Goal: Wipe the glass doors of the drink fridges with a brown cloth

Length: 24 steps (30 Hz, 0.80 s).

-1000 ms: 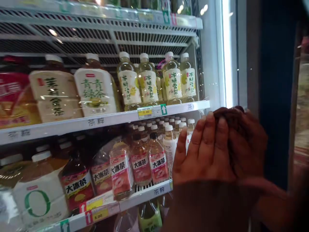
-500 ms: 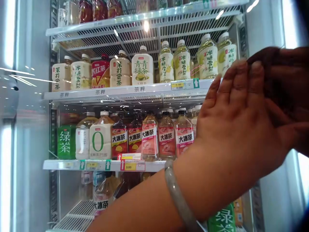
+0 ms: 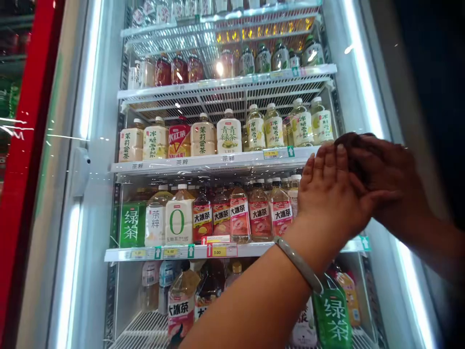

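Observation:
My left hand [image 3: 327, 191], with a grey bangle [image 3: 298, 266] on its wrist, reaches up before the lit drinks cooler. Its back faces me, and its fingers stretch out side by side. Against it, on the right, is my right hand [image 3: 392, 177], dark and in shadow; its fingers are mostly hidden. I cannot tell what, if anything, lies between the two. Behind the left hand are the pear drink bottles [image 3: 301, 123] on one shelf and the iced tea bottles [image 3: 259, 213] on the shelf below. My left forearm hides part of the lower shelves.
Price-tagged shelf edges [image 3: 218, 251] cross the cooler. Green tea bottles [image 3: 132, 225] stand at left and a large green bottle [image 3: 332, 310] at lower right. A grey frame with a small fitting [image 3: 80, 169] runs down the left, beside a red cabinet edge [image 3: 38, 121].
The view has drawn back and tilted, so more shelves and the red edge show. Both hands now look smaller and sit lower and further left, still together.

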Each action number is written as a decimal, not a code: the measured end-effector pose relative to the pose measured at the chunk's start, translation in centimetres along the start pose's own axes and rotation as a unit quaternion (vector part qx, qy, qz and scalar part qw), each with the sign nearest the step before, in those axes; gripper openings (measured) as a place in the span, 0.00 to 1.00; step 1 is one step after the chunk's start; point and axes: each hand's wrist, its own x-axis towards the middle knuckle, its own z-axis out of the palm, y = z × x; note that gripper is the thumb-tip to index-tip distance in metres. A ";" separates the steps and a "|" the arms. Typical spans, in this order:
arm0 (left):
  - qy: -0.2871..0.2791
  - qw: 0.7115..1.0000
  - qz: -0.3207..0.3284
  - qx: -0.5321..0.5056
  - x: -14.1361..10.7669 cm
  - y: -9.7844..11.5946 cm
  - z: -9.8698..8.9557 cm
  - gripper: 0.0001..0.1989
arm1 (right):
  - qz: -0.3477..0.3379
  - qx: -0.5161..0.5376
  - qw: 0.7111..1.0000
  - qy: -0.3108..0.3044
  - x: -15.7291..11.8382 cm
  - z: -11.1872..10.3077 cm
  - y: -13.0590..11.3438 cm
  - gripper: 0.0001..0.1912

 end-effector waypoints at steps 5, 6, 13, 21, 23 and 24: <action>-0.062 0.997 0.048 -0.023 -0.9 -1.5 -1.5 0.53 | 0.028 0.029 0.999 -0.004 -2.0 0.5 -2.0 0.25; -0.073 0.995 0.061 -0.020 -1.6 -1.9 -1.9 0.52 | 0.029 0.031 0.999 -0.016 -2.7 0.3 -2.8 0.26; -0.124 0.991 0.051 -0.010 -6.5 -5.4 -4.2 0.49 | -0.026 0.085 0.992 -0.091 -2.5 -0.3 -8.4 0.33; -0.126 0.992 0.009 -0.005 0.5 -4.8 -5.4 0.45 | -0.019 0.078 0.991 -0.103 3.6 1.3 -3.8 0.29; -0.146 0.989 0.029 -0.017 -0.4 -3.4 -4.9 0.46 | 0.028 0.060 0.995 -0.079 0.5 0.6 -3.8 0.30; -0.155 0.987 0.038 -0.018 -1.3 -3.0 -4.8 0.47 | 0.041 0.051 0.995 -0.072 -1.3 0.3 -4.4 0.32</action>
